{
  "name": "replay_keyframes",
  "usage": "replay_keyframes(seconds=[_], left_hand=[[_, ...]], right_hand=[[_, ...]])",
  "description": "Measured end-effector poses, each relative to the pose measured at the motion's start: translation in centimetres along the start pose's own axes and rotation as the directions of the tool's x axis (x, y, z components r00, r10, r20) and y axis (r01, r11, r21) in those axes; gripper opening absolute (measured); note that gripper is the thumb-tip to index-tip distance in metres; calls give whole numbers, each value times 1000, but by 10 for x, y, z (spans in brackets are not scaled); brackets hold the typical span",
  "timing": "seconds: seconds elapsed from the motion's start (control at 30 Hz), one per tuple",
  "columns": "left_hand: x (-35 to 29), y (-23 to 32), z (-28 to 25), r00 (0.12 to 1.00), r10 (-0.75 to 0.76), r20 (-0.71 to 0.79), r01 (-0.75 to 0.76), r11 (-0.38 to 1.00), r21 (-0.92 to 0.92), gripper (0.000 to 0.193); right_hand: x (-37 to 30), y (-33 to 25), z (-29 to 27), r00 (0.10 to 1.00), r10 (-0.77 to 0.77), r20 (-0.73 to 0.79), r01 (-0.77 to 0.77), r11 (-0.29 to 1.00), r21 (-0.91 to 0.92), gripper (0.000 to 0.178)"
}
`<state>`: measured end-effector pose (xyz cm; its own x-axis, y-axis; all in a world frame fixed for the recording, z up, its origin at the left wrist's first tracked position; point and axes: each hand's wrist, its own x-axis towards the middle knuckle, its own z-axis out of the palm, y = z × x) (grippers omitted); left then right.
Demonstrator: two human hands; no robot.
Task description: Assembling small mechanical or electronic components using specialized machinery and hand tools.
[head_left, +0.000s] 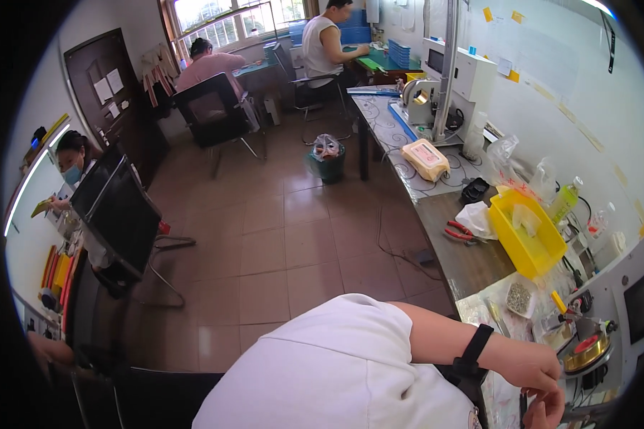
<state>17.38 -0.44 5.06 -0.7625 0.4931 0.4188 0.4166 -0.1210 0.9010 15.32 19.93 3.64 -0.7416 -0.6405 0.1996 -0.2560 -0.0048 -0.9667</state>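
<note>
My left arm, in a white sleeve with a black band on the wrist [474, 350], reaches to the right over the bench. Curled fingers close my left hand [533, 368] at the bench's near end, and what they hold is hidden. Just below it, bent fingers of my right hand [547, 412] show at the lower edge, mostly cut off; whatever lies in them cannot be made out. A thin dark object [524, 407] is beside the fingers. Close by on the right stands a grey machine [626, 300] with a round brass-coloured part with a red centre [587, 352].
Along the bench are a white dish of small pieces [520, 299], a yellow bin [516, 243], red-handled pliers [464, 233], a wipes pack [426, 159] and a green bottle [565, 200]. Three people sit at other tables. A black chair [114, 214] and green waste bin [327, 166] stand on the floor.
</note>
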Motion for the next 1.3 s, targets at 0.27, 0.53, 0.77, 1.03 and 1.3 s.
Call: replay_keyframes(seconds=[0.27, 0.53, 0.77, 1.03, 1.3], left_hand=[[-13, -13, -38, 969, -80, -233, 61, 994, -87, 29], [-104, 44, -65, 782, -42, -622, 78, 996, 32, 30], [-124, 55, -56, 784, -32, -620, 67, 997, 34, 32], [-145, 85, -45, 771, 16, -637, 67, 992, 106, 32], [-155, 96, -38, 763, 67, -643, 47, 986, 158, 32]], right_hand=[[42, 18, -37, 980, 190, -67, -189, 982, 21, 12], [105, 19, -10, 964, 76, 253, -78, 997, -1, 8], [92, 3, 9, 969, -33, 245, 34, 999, 2, 8], [82, -9, 21, 979, 9, 202, 17, 992, -124, 9], [79, -14, 19, 977, -7, 214, 58, 970, -236, 9]])
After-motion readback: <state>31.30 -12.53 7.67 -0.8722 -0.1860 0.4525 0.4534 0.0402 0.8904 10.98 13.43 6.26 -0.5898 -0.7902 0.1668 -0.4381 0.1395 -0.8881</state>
